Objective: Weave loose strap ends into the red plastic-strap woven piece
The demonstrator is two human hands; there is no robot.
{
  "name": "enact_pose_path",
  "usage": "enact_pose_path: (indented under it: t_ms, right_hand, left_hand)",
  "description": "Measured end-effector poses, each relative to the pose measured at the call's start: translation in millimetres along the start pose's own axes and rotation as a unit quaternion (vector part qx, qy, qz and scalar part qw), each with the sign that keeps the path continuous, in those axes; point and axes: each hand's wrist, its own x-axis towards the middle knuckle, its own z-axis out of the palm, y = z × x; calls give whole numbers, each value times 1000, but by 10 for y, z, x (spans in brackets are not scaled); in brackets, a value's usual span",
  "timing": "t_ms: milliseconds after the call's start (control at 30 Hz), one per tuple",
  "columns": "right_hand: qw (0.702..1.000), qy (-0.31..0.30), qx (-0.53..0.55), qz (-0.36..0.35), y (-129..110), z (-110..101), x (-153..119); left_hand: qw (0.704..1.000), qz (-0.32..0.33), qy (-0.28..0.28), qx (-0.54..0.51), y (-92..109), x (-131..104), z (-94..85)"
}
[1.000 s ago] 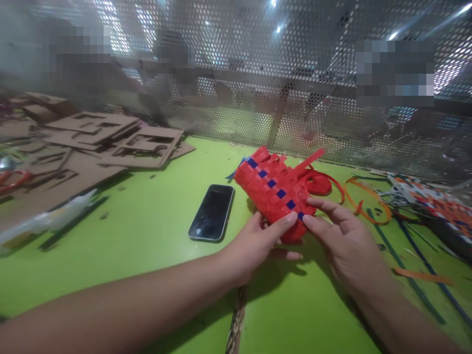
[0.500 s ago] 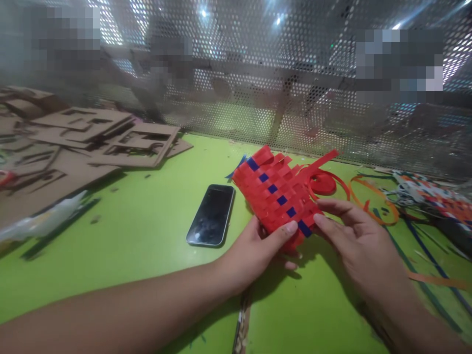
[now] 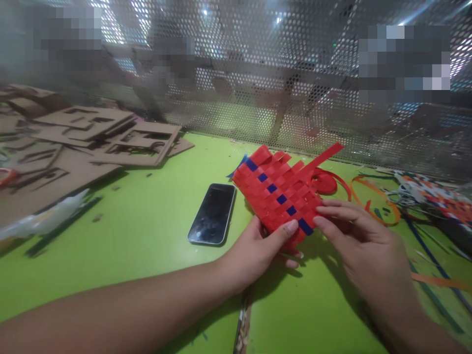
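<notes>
A red woven strip piece (image 3: 271, 196), crossed by one row of dark blue squares, is held tilted above the green table. Its near corner is gripped in my left hand (image 3: 271, 241), thumb on top and fingers curled underneath, partly hidden. At its right edge, the thumb and forefinger of my right hand (image 3: 363, 241) pinch the end of the weave; exactly which strip lies between them I cannot tell. One loose red strip (image 3: 326, 160) sticks out past the far edge. A coil of red strip (image 3: 326, 183) lies just behind it.
A black phone (image 3: 213, 214) lies left of the weave. Cut cardboard sheets (image 3: 136, 142) and a clear plastic bag (image 3: 55, 216) occupy the left. Orange strip (image 3: 394, 214), dark strips and another woven piece (image 3: 431, 191) are at right. A perforated metal screen (image 3: 239, 88) closes the back.
The loose red strip's tip has shifted slightly up and right. My right hand has moved a little at the weave's edge; my left hand keeps its hold.
</notes>
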Motion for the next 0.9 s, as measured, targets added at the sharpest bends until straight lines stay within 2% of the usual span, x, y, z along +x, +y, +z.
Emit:
enact_pose_path:
  t_ms: [167, 367, 500, 900]
  right_hand:
    - [997, -10, 74, -4, 22, 57, -17]
    - [997, -3, -14, -75, 8, 55, -69]
    - [994, -1, -32, -105, 30, 49, -80]
    - [990, -2, -66, -125, -11, 14, -43]
  left_hand:
    - [1000, -1, 3, -1, -12, -3, 6]
    - [1000, -2, 8, -12, -14, -5, 16]
    - [1000, -9, -3, -8, 0, 4, -9]
    - [1000, -8, 7, -4, -17, -10, 4]
